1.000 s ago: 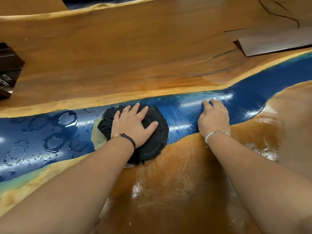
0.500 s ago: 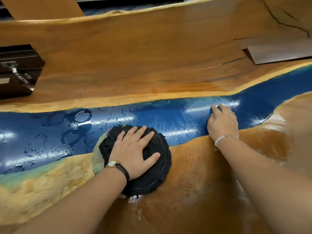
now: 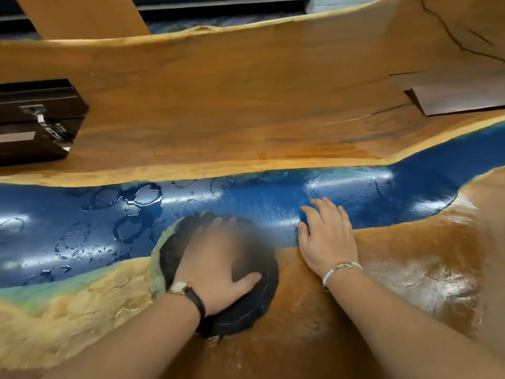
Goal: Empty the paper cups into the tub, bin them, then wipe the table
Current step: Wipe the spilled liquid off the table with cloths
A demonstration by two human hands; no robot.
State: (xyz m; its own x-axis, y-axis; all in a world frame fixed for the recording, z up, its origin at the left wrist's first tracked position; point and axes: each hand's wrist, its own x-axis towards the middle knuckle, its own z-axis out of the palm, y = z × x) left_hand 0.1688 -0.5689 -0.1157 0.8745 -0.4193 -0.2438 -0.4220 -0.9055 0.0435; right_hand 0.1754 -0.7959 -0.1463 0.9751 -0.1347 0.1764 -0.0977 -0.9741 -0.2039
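A dark bunched cloth [image 3: 247, 310] lies on the wooden table [image 3: 246, 105] where the blue resin strip [image 3: 410, 198] meets the near wood. My left hand [image 3: 216, 266] presses flat on top of the cloth, fingers spread and blurred by motion. My right hand [image 3: 326, 236] rests flat on the table just right of the cloth, fingers on the blue strip. Wet cup rings [image 3: 73, 239] and droplets cover the blue strip left of the cloth. No paper cups, tub or bin are in view.
A dark brown case with a metal latch [image 3: 35, 121] sits at the table's left edge. A dark flat board [image 3: 453, 99] lies at the far right. A wet sheen [image 3: 437, 280] shows on the near wood to the right.
My left hand has dragged the cloth toward me, off the blue strip and onto the near wood edge. My right hand stays planted in place.
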